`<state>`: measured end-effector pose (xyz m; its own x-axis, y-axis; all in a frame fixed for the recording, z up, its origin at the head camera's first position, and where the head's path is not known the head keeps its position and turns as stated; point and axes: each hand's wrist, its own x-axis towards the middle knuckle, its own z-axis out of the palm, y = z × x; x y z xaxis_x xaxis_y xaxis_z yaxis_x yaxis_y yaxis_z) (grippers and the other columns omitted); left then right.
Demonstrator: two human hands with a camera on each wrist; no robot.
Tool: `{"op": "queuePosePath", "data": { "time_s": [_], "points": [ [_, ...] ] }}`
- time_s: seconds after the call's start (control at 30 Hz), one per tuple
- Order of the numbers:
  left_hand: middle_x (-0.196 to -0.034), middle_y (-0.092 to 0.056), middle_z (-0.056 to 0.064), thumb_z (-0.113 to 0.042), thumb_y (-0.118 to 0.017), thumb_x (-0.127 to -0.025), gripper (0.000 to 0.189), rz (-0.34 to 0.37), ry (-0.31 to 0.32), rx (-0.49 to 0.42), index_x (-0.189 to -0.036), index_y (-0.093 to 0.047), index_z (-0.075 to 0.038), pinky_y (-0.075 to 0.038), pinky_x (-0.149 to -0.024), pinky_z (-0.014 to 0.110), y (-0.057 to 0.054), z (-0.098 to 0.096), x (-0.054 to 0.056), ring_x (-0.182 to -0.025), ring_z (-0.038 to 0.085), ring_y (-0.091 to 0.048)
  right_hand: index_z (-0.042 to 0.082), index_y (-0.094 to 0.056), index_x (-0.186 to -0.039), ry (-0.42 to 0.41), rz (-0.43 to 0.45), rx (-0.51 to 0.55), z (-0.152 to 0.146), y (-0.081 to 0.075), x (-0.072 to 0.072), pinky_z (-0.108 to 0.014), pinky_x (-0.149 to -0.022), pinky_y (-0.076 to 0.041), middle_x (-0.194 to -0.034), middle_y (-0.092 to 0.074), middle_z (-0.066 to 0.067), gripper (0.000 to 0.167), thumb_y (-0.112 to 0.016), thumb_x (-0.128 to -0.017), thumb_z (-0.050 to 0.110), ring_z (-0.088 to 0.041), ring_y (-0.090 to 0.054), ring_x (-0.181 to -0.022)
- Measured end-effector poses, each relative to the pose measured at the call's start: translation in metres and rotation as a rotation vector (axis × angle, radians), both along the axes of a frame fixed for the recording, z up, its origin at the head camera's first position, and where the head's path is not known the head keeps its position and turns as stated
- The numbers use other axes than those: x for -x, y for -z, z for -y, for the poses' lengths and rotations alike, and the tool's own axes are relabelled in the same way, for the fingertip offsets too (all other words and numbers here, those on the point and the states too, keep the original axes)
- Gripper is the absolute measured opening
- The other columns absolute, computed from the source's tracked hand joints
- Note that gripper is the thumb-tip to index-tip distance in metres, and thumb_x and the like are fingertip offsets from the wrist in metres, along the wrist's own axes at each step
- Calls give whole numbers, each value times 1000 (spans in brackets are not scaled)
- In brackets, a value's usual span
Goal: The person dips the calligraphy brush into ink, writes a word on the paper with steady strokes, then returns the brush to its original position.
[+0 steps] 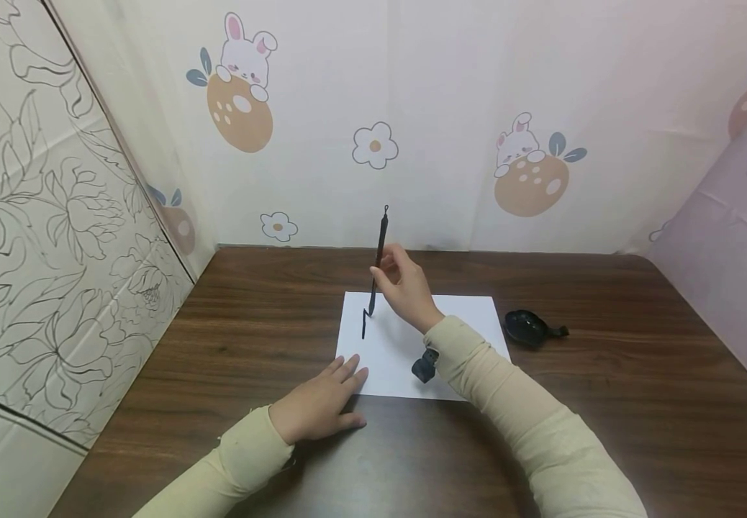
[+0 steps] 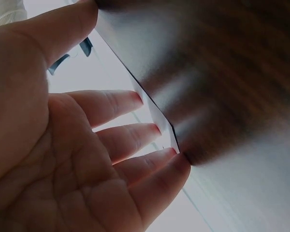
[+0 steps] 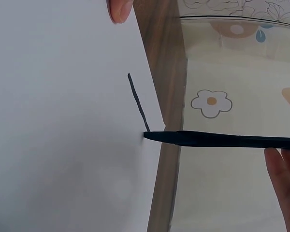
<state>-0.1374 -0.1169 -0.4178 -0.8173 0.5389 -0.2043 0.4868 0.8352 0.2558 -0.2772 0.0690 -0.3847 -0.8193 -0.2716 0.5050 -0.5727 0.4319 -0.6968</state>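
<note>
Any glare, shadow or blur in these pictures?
Head view: pale glare on the table in front of the paper; left wrist view: dark streaks beyond the left hand, wood grain blurred; right wrist view: greyish, soft shadow on the paper near the brush.

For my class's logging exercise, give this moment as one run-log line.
right hand: holds brush, tip at ink stroke; left hand: at near-left corner of paper; black dish: right of paper

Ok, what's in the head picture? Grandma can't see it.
A person's right hand holds a black brush, its tip at a dark stroke on white paper. The left hand lies over the paper's near left corner; a black dish sits to the right.
</note>
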Motion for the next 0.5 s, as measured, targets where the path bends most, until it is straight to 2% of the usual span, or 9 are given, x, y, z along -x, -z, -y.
{"op": "queuePosePath", "data": {
  "time_s": [0.5],
  "points": [
    [-160,-30,15,-45,-65,-91,73,-7,7,-13,-149,-40,-9,-35,-115,50,-2,0,-1,-146,39,-30,12,-51,-124,0,24,-3,-8,-3,-6,-38,-81,-57,-101,-62,-9,30,-62,-97,17,-21,-62,-94]
  ]
}}
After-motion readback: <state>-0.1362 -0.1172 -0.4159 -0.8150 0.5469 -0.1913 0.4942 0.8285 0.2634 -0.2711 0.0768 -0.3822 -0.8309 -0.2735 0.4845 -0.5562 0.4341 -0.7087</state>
